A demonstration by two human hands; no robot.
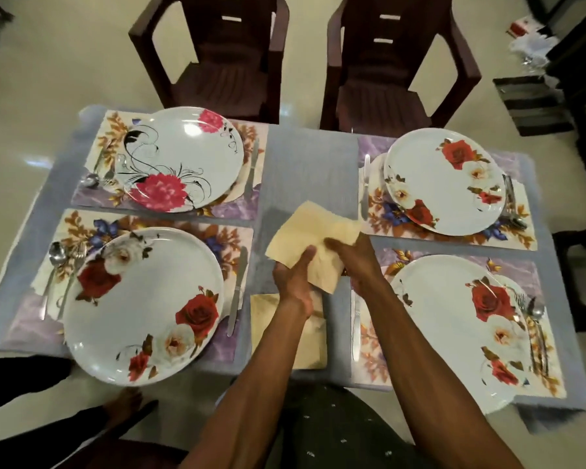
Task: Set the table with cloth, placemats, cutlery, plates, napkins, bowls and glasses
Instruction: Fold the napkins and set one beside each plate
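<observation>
Napkin step: the left hand and right hand are both gripping a cream napkin at bench centre; next, placing it by the three-o'clock plate, probably.

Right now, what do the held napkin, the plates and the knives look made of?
Napkin: thin cream paper, matte, bending limply in both hands. Plates, e.g. near-left plate: glossy white with printed flowers; ceramic or melamine, unclear. Knives, e.g.: shiny silver, likely steel.

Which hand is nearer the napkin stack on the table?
Left. The left hand hangs directly over the napkin stack, gripping a loose napkin. The right hand pinches that napkin farther up and to the right.
</observation>
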